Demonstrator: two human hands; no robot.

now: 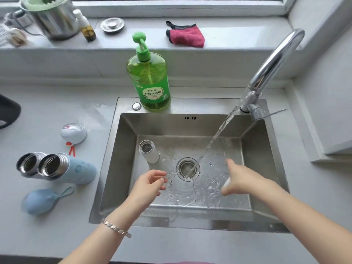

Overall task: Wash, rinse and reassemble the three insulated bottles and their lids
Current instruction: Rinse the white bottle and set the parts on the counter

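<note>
Task is looking early, by my reading: water is running from the faucet into the drain, but no foam is showing anywhere, and the dish soap bottle is standing on the back rim of the sink. All three bottles are sitting open with their lids off. The white bottle is standing upright in the left rear of the basin, mouth up, outside the stream. The steel bottle and the blue bottle are lying side by side, touching, on the table left of the sink, mouths towards the camera. The white lid with its red strap is lying behind that pair, and the blue lid with its loop in front. Soaping, rinsing and reassembly of all three appear to be left. The left hand is hovering over the basin, fingers loosely curled and holding nothing, near the white bottle but not touching it. The right hand is reaching in to the right of the drain, thumb up, fingers curling round a small white thing; it is blurred, possibly the third lid, but I cannot confirm. The stream is falling between the two hands.
</note>
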